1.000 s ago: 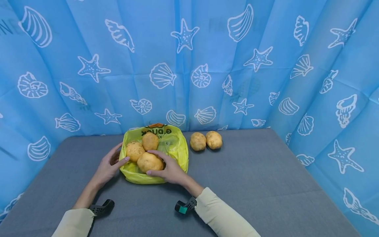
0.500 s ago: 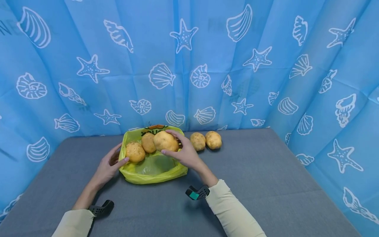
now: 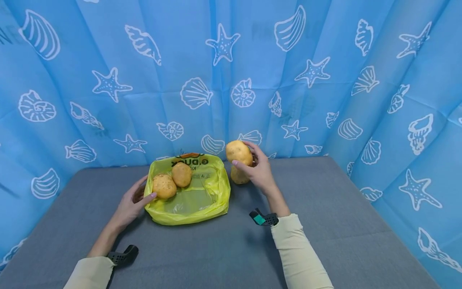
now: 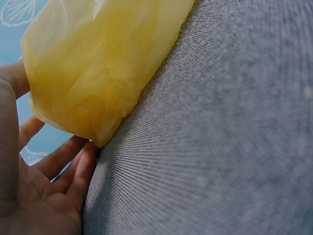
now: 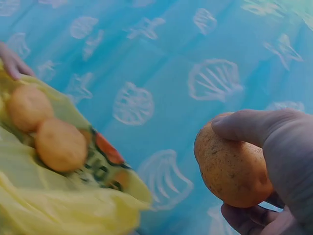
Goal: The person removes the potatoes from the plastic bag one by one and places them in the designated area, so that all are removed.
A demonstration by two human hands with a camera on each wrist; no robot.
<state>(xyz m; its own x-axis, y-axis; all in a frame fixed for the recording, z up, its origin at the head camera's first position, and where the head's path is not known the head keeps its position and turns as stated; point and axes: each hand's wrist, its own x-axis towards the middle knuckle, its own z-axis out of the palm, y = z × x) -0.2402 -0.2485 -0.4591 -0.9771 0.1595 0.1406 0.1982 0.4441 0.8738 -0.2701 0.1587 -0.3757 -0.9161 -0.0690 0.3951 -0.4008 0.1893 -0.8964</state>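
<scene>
My right hand (image 3: 261, 172) grips a potato (image 3: 238, 151) between thumb and fingers, raised at the back right of the bag. In the right wrist view the thumb lies over the top of this potato (image 5: 230, 166). Below it, a potato on the table (image 3: 239, 176) shows partly; another beside it is hidden behind the hand. A yellow-green plastic bag (image 3: 191, 218) stands with its mouth spread wide, two potatoes (image 3: 164, 186) in its left part. My left hand (image 3: 126, 208) holds the bag's left side, thumb over the rim and fingers outside, also seen against the bag's yellow wall (image 4: 93, 73).
A grey cloth (image 3: 343, 224) covers the table, reaching back to a blue curtain (image 3: 231, 116) with white shells and starfish. Dark wrist-worn cameras (image 3: 124, 255) sit on both wrists below the pale sleeves (image 3: 299, 249).
My right hand has lifted a potato out of the bag and carried it right and back, over the potatoes on the table. My left hand has stayed at the bag's side.
</scene>
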